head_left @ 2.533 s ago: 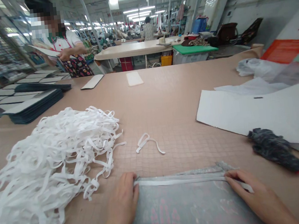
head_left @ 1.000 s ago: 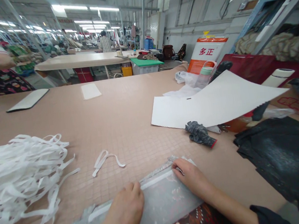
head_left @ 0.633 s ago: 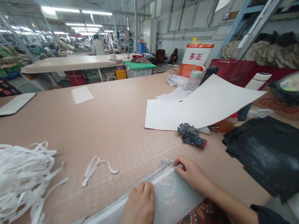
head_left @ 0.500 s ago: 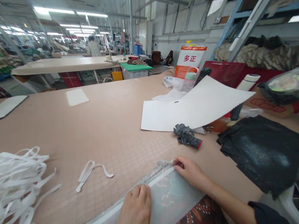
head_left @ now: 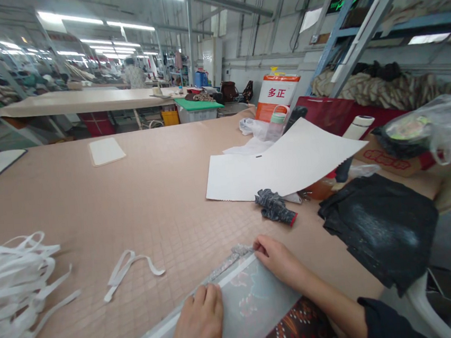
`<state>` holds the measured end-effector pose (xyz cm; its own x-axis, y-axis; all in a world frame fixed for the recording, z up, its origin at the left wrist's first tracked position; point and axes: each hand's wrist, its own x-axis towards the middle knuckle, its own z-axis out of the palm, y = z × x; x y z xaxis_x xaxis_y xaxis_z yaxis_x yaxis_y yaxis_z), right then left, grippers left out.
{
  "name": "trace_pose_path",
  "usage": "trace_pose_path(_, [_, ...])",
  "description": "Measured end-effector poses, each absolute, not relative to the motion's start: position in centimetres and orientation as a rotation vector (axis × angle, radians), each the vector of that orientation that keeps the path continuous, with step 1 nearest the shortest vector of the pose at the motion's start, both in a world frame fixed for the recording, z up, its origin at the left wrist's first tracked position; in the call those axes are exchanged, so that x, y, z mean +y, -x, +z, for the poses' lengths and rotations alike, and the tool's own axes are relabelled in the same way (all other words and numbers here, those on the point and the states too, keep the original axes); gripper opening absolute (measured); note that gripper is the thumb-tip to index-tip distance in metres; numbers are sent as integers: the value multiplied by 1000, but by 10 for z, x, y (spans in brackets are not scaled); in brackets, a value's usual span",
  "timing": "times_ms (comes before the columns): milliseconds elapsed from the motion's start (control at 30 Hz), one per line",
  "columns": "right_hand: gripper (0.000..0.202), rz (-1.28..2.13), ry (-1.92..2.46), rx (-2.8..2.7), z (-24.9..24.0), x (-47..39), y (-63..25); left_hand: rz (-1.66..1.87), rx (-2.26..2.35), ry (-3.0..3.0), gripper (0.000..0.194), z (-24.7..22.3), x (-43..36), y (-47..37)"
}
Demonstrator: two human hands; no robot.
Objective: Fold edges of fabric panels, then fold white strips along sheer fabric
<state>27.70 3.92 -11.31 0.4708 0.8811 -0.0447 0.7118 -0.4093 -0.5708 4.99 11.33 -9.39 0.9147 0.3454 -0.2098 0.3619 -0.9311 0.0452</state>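
Both hands lay flat and unclenched on one sheer grey fabric piece (head_left: pixel 257 298) at the table's (head_left: pixel 164 196) near edge, the left hand (head_left: pixel 199 328) pressing its white-taped hem and the right hand (head_left: pixel 278 262) pinching the far corner. Around it sat one loose white strap (head_left: pixel 129 263), one heap of straps (head_left: pixel 9 285), one dark glove (head_left: pixel 274 209), one white sheet (head_left: pixel 285 166) and one black bag (head_left: pixel 382 225), none blocking the hands.

Left hand (head_left: pixel 199 328) cut off at wrist by bottom edge; grey fabric piece (head_left: pixel 246 300) beneath it likewise (near side unseen). Left of it, white strip pile (head_left: pixel 9 288) runs off-frame.
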Motion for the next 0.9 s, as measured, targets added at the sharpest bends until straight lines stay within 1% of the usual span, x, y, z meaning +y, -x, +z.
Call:
trace_pose_path(100, [15, 393, 2287, -1404, -108, 38, -279, -291, 548, -2982, 49, -92, 114, -49])
trace_pose_path(233, [20, 143, 2298, -1612, -103, 33, -253, -244, 513, -2963, 41, -92, 113, -49])
trace_pose_path(333, [22, 18, 2038, -1958, -103, 28, -216, -184, 515, -2978, 37, -94, 110, -49])
trace_pose_path(400, [28, -52, 1867, -2123, -107, 23, -201, -166, 523, -3003, 37, -94, 110, -42])
trace_pose_path(500, [35, -172, 1847, -2179, -117, 12, -210, -210, 577, -3021, 42, -97, 112, -12])
trace_pose_path(600, [38, -291, 1912, -2128, -129, -2, -243, -250, 726, -3029, 53, -104, 117, 45])
trace_pose_path(700, [39, -353, 1927, -2104, -140, -9, -265, -181, 891, -3103, 57, -116, 119, 104])
trace_pose_path(800, [36, -351, 1934, -2121, -144, -7, -266, -65, 971, -3183, 53, -122, 117, 134])
trace_pose_path(900, [32, -265, 1983, -2145, -142, -2, -261, 20, 1028, -3157, 45, -115, 115, 132])
